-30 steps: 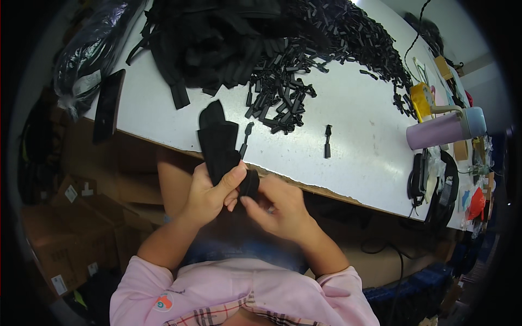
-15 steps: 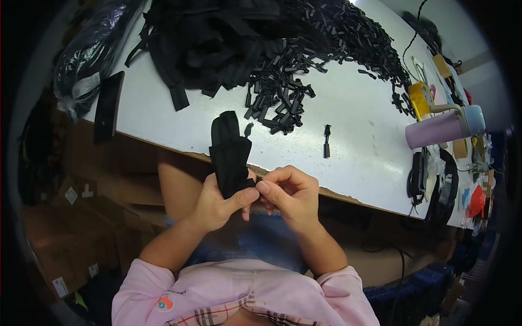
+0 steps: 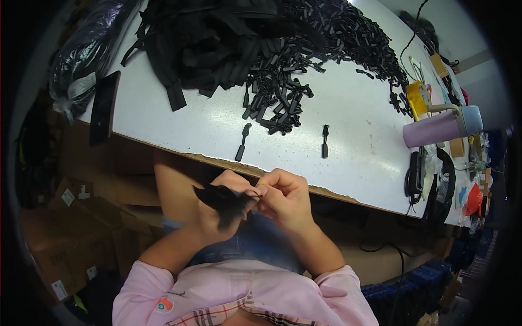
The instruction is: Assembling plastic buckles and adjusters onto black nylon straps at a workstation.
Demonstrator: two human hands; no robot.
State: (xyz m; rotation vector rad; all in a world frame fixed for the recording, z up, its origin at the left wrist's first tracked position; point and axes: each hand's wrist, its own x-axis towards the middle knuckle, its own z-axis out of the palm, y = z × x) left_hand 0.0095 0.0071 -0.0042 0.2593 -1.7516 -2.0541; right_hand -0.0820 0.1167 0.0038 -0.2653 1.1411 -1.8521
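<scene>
My left hand (image 3: 213, 221) is closed around a piece of black fabric (image 3: 220, 199), which is folded over and blurred by motion. Against its edge my right hand (image 3: 288, 202) presses thumb and forefinger together in a pinch; whatever else sits between these fingertips is too small to make out. Both hands are just in front of the table's near edge, above my lap. On the white table (image 3: 196, 130) beyond them lie two separate slim black pieces with narrow necks, one to the left (image 3: 243, 142) and another to the right (image 3: 325, 142).
A heap of black fabric strips (image 3: 209, 51) covers the far left of the table. Beside it spreads a pile of small black pieces (image 3: 280, 103). At the right stand a lilac bottle (image 3: 432, 129) and a yellow tape dispenser (image 3: 417, 98). Cardboard boxes (image 3: 65, 244) sit below left.
The black fabric has swung down from upright and folded over my left hand, uncovering the slim black piece behind it. My right hand has shifted slightly left, still pinching.
</scene>
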